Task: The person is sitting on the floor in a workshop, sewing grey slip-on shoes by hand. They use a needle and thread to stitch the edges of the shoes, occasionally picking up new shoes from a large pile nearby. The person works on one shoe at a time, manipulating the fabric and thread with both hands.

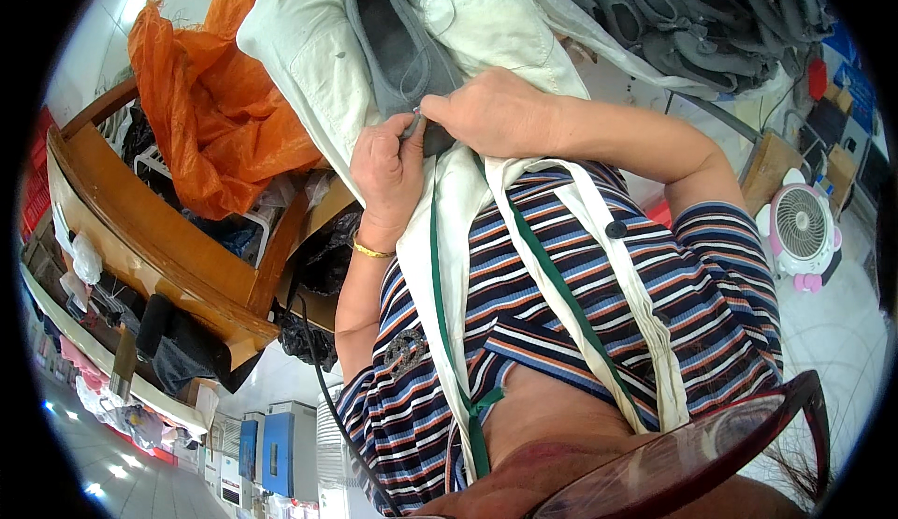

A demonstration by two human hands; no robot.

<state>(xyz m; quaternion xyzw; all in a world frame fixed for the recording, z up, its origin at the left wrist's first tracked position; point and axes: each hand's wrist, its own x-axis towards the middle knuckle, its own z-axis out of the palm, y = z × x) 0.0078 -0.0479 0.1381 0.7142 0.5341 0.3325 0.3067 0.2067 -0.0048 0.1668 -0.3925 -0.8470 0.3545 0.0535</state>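
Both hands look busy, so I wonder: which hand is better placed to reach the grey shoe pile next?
Probably the right hand: the grey shoe pile lies toward that side. The left hand looks farther away, though both are at the shoe.

Two hands [493, 112], one lone shoe [412, 63], one bracelet [372, 253], one fan [803, 223] and one pair of glasses [734, 439] show; heaped shoes [692, 14] are uncountable.

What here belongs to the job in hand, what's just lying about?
In use:
grey shoe
left hand and right hand, at its near end
white cloth, under the shoe

Apparently lying about:
orange sheet
fan
shoe heap, possibly related
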